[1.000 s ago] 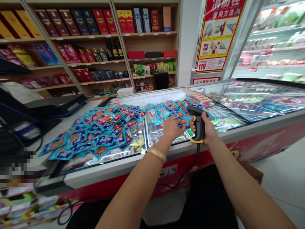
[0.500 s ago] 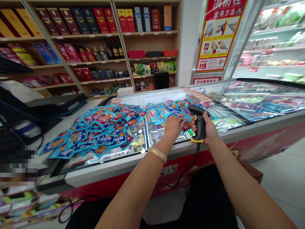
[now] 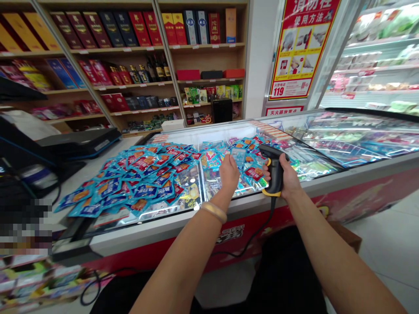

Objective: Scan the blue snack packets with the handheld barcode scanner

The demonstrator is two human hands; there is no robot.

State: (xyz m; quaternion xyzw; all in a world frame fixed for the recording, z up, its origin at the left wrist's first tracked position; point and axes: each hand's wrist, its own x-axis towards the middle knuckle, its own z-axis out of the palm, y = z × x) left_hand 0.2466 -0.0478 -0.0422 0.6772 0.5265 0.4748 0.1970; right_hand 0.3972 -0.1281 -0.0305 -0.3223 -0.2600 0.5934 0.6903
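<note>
My left hand [image 3: 229,173] is closed on a small light-blue snack packet [image 3: 238,157], whose paler printed face shows beyond the fingers. A black and yellow barcode scanner [image 3: 275,176] is gripped in my right hand [image 3: 290,179], its head tilted to the left and its cable hanging down. Left of my hands, a big heap of blue snack packets [image 3: 140,168] with red and navy labels covers part of the freezer's glass top. Behind the held packet and the scanner lies a smaller group of similar packets [image 3: 253,173].
The chest freezer [image 3: 170,222] runs across in front of me, with goods under its glass. A black device [image 3: 78,141] stands on the counter at left. Shelves [image 3: 124,48] of boxes and bottles line the back. The scanner's black cable [image 3: 258,237] loops down the freezer front.
My left hand has drawn a little left and turned upward, bringing the light-blue packet up into view. The scanner in my right hand has stayed nearly still.
</note>
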